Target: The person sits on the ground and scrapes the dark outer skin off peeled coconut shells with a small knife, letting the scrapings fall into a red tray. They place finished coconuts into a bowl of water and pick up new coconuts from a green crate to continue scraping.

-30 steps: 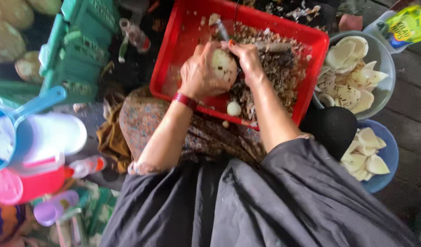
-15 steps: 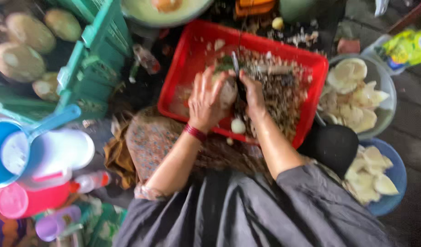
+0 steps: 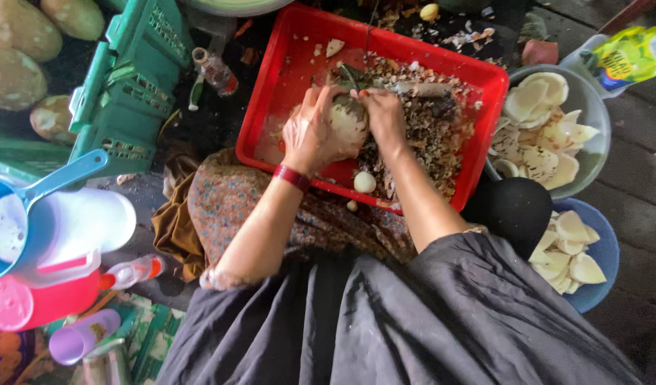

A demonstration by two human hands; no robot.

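Left hand (image 3: 310, 135) grips the pale round fruit (image 3: 347, 122) over the red tray (image 3: 271, 107), right hand (image 3: 383, 117) I judge mid-peel, next turning it.

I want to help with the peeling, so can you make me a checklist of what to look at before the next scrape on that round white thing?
1. Left hand cups the round white fruit firmly: ok.
2. Right hand sits on the fruit's far side with a blade: cannot tell, since only a thin dark strip shows above the fingers.
3. Fruit is over the red tray, so scraps fall inside: ok.
4. Grey bowl has room for more white pieces: ok.
5. Small white ball lies safely inside the tray: not ok, it rests at the near rim.
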